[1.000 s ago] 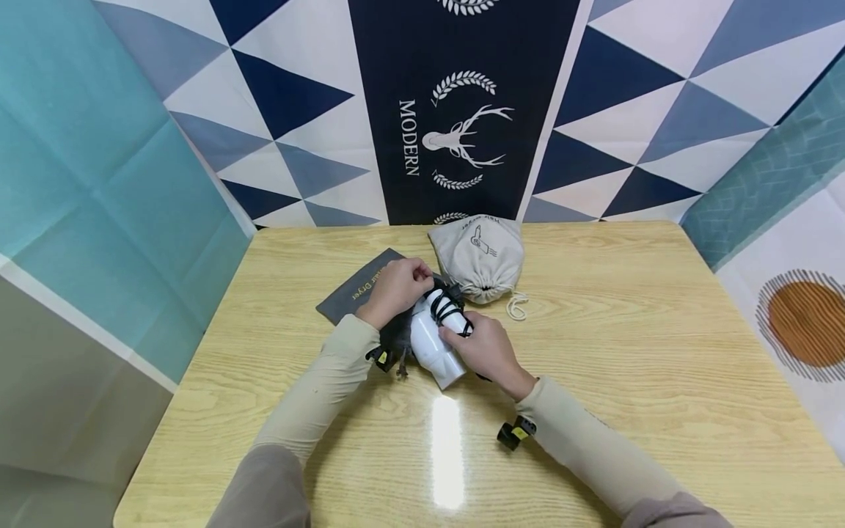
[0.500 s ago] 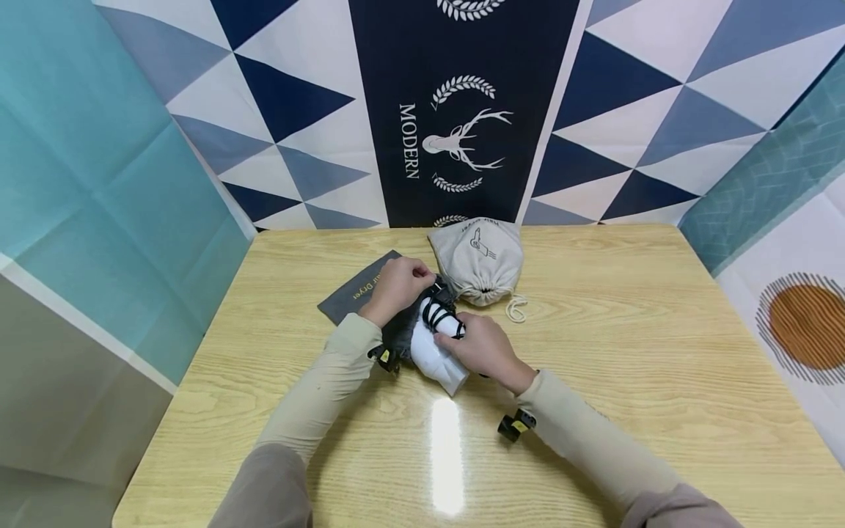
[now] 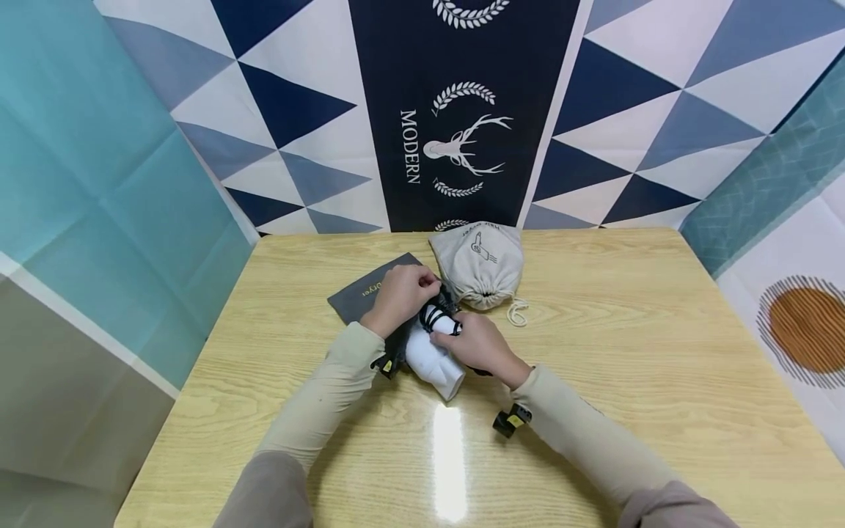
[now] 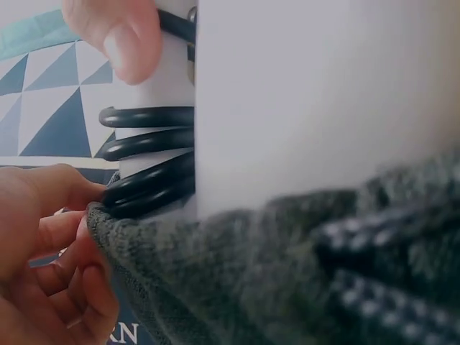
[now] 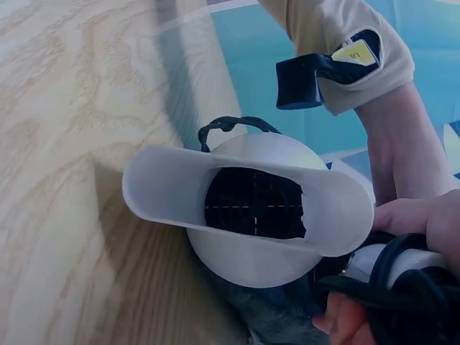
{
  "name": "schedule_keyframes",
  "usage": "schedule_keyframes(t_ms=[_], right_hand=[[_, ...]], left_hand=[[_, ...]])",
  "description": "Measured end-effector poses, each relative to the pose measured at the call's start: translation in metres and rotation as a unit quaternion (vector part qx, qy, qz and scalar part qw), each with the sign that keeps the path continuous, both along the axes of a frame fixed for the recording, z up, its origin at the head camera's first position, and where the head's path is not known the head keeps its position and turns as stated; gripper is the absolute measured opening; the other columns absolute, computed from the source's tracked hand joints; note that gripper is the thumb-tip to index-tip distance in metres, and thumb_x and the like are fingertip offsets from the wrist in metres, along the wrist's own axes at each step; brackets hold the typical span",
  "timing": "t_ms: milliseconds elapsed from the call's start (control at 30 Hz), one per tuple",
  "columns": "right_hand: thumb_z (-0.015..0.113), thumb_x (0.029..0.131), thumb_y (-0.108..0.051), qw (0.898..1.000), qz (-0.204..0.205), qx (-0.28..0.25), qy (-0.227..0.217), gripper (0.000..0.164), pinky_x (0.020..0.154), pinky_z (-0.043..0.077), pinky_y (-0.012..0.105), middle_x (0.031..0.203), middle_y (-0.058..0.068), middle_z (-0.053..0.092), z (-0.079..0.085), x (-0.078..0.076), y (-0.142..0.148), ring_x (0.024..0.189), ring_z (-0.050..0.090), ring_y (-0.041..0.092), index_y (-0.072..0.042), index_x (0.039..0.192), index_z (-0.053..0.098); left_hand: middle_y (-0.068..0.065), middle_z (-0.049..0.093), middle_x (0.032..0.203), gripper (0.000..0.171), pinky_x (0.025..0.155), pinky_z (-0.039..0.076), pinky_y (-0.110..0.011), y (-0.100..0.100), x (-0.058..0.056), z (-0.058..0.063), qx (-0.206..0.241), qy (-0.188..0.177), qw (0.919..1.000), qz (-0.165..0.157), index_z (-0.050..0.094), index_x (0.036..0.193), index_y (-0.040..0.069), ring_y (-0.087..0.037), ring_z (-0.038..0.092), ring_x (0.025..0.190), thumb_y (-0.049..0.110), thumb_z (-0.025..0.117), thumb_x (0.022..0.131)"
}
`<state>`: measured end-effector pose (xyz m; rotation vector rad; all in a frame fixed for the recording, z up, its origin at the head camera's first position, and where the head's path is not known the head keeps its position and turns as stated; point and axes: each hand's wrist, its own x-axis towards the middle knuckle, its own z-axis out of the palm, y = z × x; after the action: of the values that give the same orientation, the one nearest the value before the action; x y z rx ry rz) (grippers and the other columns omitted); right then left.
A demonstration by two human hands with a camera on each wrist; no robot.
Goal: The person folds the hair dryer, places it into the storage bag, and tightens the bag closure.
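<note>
A white hair dryer (image 3: pixel 428 358) has black cord (image 4: pixel 154 146) coiled round its handle. My right hand (image 3: pixel 485 345) grips that wrapped handle, its thumb showing at the top of the left wrist view. Around the handle's far end and one side of the dryer's body lies the mouth of a dark grey cloth drawstring bag (image 3: pixel 355 297) with gold lettering. My left hand (image 3: pixel 404 293) pinches the bag's rim beside the coils. In the right wrist view the wide flat nozzle (image 5: pixel 154 188) points at the camera, outside the cloth. The handle's tip is hidden.
Behind the hands, against the patterned backdrop, sits a full-looking beige drawstring bag (image 3: pixel 485 264) printed with a hair dryer. Its white cord (image 3: pixel 517 313) trails onto the wooden table (image 3: pixel 627 352). Cloth panels stand along both sides.
The dark bag's mouth has come over the handle's far end, which showed white before. The bag has shifted slightly right, with less lettering visible. The dryer has turned a little; both hands keep their holds.
</note>
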<state>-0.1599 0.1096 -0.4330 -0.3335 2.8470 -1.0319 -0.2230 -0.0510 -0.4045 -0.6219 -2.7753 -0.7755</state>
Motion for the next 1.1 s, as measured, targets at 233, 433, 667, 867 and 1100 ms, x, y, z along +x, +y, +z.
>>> schedule_keyframes(t_ms=[233, 433, 667, 867, 1100], right_hand=[[0.069, 0.087, -0.039, 1.000, -0.010, -0.020, -0.019, 0.034, 0.050, 0.034, 0.027, 0.061, 0.000, 0.047, -0.007, -0.004, 0.005, 0.053, 0.042, 0.014, -0.007, 0.077, 0.059], [0.069, 0.087, -0.039, 0.999, -0.016, -0.024, -0.021, 0.035, 0.050, 0.033, 0.027, 0.062, 0.000, 0.046, -0.009, -0.006, 0.006, 0.053, 0.041, 0.014, -0.007, 0.079, 0.060], [0.069, 0.087, -0.040, 0.998, -0.028, -0.027, -0.041, 0.034, 0.051, 0.032, 0.027, 0.063, -0.001, 0.043, -0.012, -0.008, 0.006, 0.055, 0.041, 0.014, -0.007, 0.080, 0.060], [0.068, 0.088, -0.040, 0.997, -0.040, -0.041, -0.055, 0.034, 0.051, 0.034, 0.026, 0.063, 0.000, 0.047, -0.013, -0.010, 0.007, 0.055, 0.043, 0.014, -0.007, 0.082, 0.061], [0.067, 0.089, -0.039, 0.995, -0.053, -0.056, -0.063, 0.037, 0.051, 0.032, 0.026, 0.060, -0.002, 0.040, -0.014, -0.010, 0.003, 0.053, 0.039, 0.013, -0.009, 0.073, 0.053]], left_hand=[[0.000, 0.073, 0.078, 0.013, 0.066, 0.051, -0.030, -0.002, 0.004, -0.005, 0.011, 0.010, 0.9999, -0.005, 0.076, 0.086, 0.012, -0.014, 0.065, 0.068, 0.022, 0.068, 0.091], [0.001, 0.070, 0.076, 0.013, 0.064, 0.047, -0.027, -0.005, 0.006, -0.011, 0.005, 0.000, 0.9999, -0.010, 0.075, 0.088, 0.013, -0.013, 0.061, 0.066, 0.024, 0.068, 0.092], [0.001, 0.066, 0.079, 0.016, 0.063, 0.045, -0.026, -0.011, 0.016, -0.014, 0.006, -0.063, 0.9980, -0.002, 0.072, 0.098, 0.013, -0.011, 0.056, 0.067, 0.027, 0.069, 0.091], [0.000, 0.068, 0.080, 0.013, 0.067, 0.048, -0.028, -0.016, 0.021, -0.015, 0.000, -0.066, 0.9977, 0.015, 0.073, 0.092, 0.012, -0.012, 0.059, 0.070, 0.024, 0.069, 0.091], [0.001, 0.069, 0.077, 0.012, 0.069, 0.048, -0.027, -0.019, 0.023, -0.015, 0.024, -0.098, 0.9948, -0.004, 0.073, 0.087, 0.012, -0.010, 0.060, 0.068, 0.022, 0.068, 0.091]])
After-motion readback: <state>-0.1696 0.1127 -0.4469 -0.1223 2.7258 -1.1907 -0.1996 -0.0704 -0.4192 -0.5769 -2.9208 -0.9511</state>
